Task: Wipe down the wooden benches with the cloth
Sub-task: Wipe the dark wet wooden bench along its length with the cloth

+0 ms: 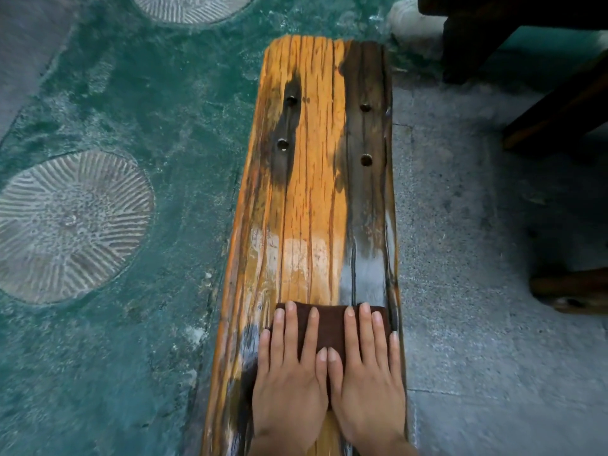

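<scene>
A floor of teal-green textured surface (138, 120) on one side and grey speckled stone paving (477, 225) on the other lies under a long orange-brown wooden bench plank (316, 179), which runs straight away from the viewer. Near its close end, a dark brown cloth (330, 324) lies flat on the plank under both hands. The left hand (289, 386) and the right hand (367, 386) rest side by side, palms down and fingers spread flat, so neither is clenched around anything; they press the cloth against the wood, thumbs touching at the middle. The cloth's far edge shows just past the fingertips, and its span covers most of the plank's width, reaching close to the right edge. Directly beyond the cloth, the wood carries a pale, wet-looking sheen (306, 255) across the grain. Farther out from the hands, dark stained patches run along the boards, one on the left around two bolt holes (287, 121) and one down the right side around two more holes (366, 133). The plank's far end is rounded and cracked along the grain. Off to the left of the hands, set in the teal floor, sits a round grey stone disc with radiating grooves (69, 225), and part of a second disc (190, 6) shows well beyond it. To the far right stand dark wooden furniture legs (526, 44).
</scene>
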The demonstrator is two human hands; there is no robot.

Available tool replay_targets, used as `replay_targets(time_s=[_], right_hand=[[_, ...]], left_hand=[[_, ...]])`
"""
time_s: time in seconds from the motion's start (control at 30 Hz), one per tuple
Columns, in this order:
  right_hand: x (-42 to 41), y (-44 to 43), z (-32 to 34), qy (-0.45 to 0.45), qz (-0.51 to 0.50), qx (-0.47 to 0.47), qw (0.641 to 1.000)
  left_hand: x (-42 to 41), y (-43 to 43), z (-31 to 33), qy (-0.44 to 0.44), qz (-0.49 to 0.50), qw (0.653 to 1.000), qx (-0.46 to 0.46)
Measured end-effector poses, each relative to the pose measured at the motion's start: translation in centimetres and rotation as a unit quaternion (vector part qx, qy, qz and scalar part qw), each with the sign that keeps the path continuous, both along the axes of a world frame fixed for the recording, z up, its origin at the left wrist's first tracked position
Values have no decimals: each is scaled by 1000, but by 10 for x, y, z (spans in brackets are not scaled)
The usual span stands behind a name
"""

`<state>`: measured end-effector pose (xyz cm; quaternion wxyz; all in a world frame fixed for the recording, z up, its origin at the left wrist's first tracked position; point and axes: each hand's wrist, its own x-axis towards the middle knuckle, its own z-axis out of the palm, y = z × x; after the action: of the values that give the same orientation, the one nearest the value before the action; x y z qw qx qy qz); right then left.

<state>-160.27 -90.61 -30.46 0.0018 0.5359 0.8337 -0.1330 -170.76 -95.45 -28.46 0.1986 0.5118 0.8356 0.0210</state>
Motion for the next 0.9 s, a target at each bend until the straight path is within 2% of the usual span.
replay_targets(time_s=[0.17, 0.37, 0.6, 0.9], right_hand=[[-4, 15, -3, 11, -13, 7, 1000], [-18, 44, -4, 7, -20, 7, 1000], [-37, 67, -1, -14, 11, 5, 1000], [-60, 97, 1, -13, -21, -31, 999]], left_hand=[[-7, 17, -5, 5, -33, 999, 24], [-18, 48, -9, 10, -22, 998, 55], [-36, 64, -10, 20, -10, 999, 45], [-60, 101, -4, 2, -35, 999, 19]])
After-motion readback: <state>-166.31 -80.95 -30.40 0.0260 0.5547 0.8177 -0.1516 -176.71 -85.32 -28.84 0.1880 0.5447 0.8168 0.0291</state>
